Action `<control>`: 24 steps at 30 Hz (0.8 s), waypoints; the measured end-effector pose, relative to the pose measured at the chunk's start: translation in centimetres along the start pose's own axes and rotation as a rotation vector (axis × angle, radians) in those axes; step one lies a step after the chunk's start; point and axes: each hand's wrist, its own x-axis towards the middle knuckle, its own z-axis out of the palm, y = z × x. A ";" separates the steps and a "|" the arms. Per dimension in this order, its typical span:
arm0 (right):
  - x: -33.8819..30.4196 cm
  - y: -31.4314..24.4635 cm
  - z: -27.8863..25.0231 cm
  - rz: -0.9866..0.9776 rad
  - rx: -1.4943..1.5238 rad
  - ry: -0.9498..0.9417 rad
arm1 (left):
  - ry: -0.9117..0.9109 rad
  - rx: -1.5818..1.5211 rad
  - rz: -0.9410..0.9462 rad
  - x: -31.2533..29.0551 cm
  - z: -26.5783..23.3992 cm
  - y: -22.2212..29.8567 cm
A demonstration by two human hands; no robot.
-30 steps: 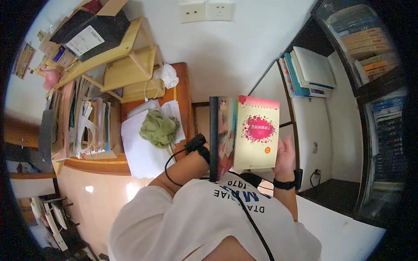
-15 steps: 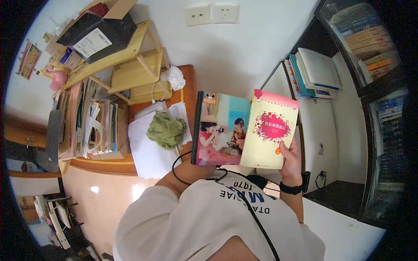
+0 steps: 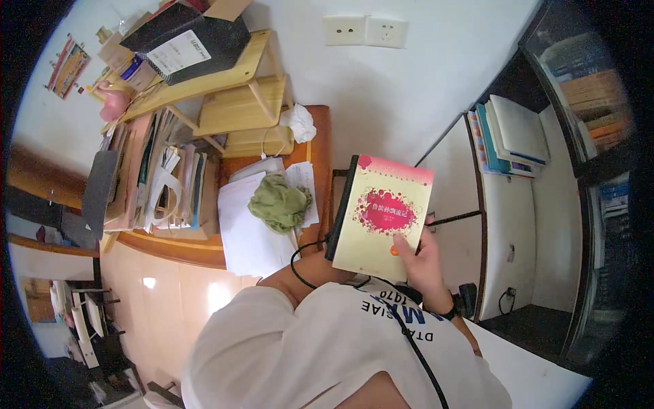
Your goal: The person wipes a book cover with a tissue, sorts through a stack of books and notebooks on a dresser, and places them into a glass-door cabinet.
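Observation:
A pale yellow paperback book with a pink top band and a red splash design lies over the photo-covered book from before. Only the dark spine of that lower book shows, along the left edge. My right hand grips the paperback at its lower right, thumb on the cover and fingers behind. My left forearm runs up to the lower left of the stack, where the books hide my left hand, so its fingers cannot be seen.
To the left, a desk holds papers, a crumpled green cloth, upright files and a wooden shelf bearing a black box. A black cable loops by my left arm. An open cabinet with folders stands right.
My right hand has brought the paperback left, from beside the photo-covered book to on top of it, hiding the photo. The view has shifted, so the room appears further right.

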 end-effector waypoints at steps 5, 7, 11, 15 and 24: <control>0.7 -3.3 -0.1 0.116 -0.683 -0.076 | -0.017 0.012 -0.004 0.1 0.1 0.4; 0.9 -3.4 -0.3 0.090 -0.814 -0.051 | -0.027 0.015 -0.008 0.6 0.2 0.5; 1.5 -1.9 -1.7 0.175 -0.707 -0.065 | -0.029 0.039 -0.037 1.6 0.7 1.0; 1.8 4.0 -3.2 0.096 -0.021 -0.111 | -0.027 0.089 -0.100 3.7 1.6 1.5; 4.1 -0.9 -9.2 0.159 0.774 0.124 | -0.081 0.316 -0.180 11.3 4.9 2.1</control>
